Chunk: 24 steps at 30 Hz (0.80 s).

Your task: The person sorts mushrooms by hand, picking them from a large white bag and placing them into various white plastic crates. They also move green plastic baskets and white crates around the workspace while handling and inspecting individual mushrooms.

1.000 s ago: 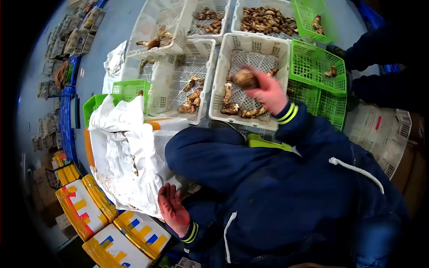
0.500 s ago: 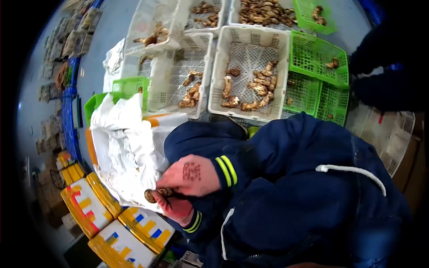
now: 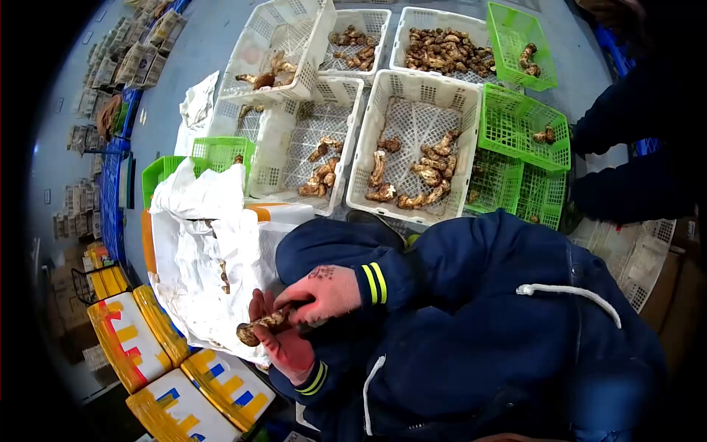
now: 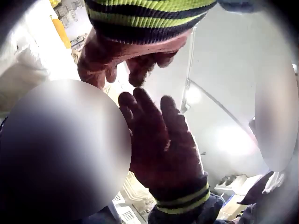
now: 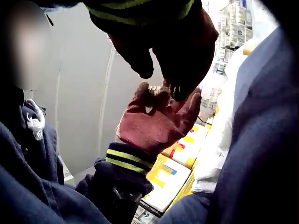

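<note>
A brown mushroom with a rounded cap and a long mottled stem lies across my gloved left hand, which holds it between thumb and fingers. Its cap points to the left in the head view. My gloved right hand comes over from the other side and pinches the stem end, which its fingers partly hide. The right wrist view shows a pale part of the mushroom beside the left thumb, with the dark right hand above. In the left wrist view the right palm faces the camera.
White cloth lines a box beside my left hand. Ahead stand white crates with several mushrooms inside, and green baskets to their right. Taped foam boxes are at lower left. Another person's dark legs are at the right.
My right hand brought the mushroom from over the white crate to my waiting left hand, which has closed on it. Since then the right hand has slid to the stem end, uncovering more stem.
</note>
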Each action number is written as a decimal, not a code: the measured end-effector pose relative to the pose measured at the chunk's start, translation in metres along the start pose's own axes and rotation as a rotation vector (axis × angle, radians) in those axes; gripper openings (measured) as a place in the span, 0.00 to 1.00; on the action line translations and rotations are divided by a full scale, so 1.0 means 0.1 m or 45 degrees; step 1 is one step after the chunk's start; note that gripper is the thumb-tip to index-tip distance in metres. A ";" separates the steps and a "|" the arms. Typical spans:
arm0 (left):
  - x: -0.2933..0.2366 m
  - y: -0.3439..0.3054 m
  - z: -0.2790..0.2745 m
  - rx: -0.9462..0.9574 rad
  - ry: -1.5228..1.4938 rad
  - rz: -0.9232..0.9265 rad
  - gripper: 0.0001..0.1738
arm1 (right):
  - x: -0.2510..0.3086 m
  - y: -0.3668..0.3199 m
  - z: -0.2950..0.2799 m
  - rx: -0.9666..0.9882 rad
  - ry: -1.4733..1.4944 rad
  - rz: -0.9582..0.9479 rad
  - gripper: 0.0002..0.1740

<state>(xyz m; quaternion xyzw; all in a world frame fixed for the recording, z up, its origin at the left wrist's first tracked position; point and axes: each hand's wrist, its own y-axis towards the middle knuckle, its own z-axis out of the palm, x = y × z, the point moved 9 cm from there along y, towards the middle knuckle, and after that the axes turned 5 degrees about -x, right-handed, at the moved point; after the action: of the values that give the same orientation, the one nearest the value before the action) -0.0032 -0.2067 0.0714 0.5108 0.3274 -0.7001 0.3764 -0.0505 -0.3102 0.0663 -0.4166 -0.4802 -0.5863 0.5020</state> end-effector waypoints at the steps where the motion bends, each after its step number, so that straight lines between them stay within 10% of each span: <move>1: -0.01 -0.02 0.12 0.057 0.030 0.006 0.29 | -0.03 0.01 0.03 -0.003 -0.001 -0.002 0.20; 9: 0.25 -0.05 0.12 0.056 0.128 -0.262 0.28 | -0.02 0.00 -0.17 -0.106 -0.037 0.015 0.17; 13: 0.19 -0.06 0.04 0.069 -0.008 -0.241 0.25 | -0.18 -0.10 -0.73 -0.358 0.592 0.364 0.09; 18: 0.22 -0.02 -0.12 -0.042 0.041 -0.301 0.23 | -0.38 -0.33 -1.68 -0.706 0.356 0.163 0.25; 24: 0.25 0.00 -0.24 -0.063 -0.024 -0.330 0.22 | -0.93 -0.67 -2.13 -0.853 0.268 0.380 0.16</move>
<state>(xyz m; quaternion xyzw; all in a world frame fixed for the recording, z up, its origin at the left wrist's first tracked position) 0.0033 -0.1911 0.0410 0.4482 0.4044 -0.7394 0.2982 -0.1039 -0.4992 -0.0739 -0.5605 -0.1415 -0.6709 0.4645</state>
